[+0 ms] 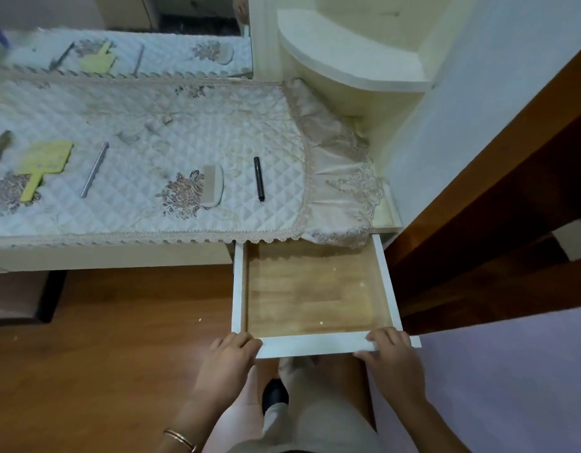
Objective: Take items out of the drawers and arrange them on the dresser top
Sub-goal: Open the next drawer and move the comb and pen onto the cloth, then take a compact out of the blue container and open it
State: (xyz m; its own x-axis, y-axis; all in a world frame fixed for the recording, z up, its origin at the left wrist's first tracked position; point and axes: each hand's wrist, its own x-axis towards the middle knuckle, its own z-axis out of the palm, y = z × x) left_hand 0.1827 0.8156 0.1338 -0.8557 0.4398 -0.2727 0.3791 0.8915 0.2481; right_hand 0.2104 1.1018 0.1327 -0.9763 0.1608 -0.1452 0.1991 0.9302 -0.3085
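Head view, drawer: white drawer [310, 346] pulled out below the dresser's right front corner; its wooden floor lies bare
Left hand: left hand [228, 356] with fingers curled over the left end of the drawer's front panel, gripping it; a bangle [181, 439] circles that wrist
Right hand: right hand [392, 358] with fingers closed over the right end of the same front panel, thumb beneath
Dresser top: quilted white cover [145, 132] with lace trim and embroidered flowers; its ruffled end hangs over the right edge, above the drawer's back
Black pen: black pen [259, 179] lying lengthwise near the right end of the cover; well apart from both hands, beyond the open drawer
Comb: pale comb [214, 184] just left of the pen, beside a flower motif
Metal rod: thin metal rod [94, 170] toward the left part of the cover
Hand mirror: yellow hand mirror [42, 168] left of the rod, handle toward the front edge
Left edge: a dark slender item, cut off; kind unclear
Mirror: wall mirror [119, 50] along the back edge, reflecting the items
Writing: none legible
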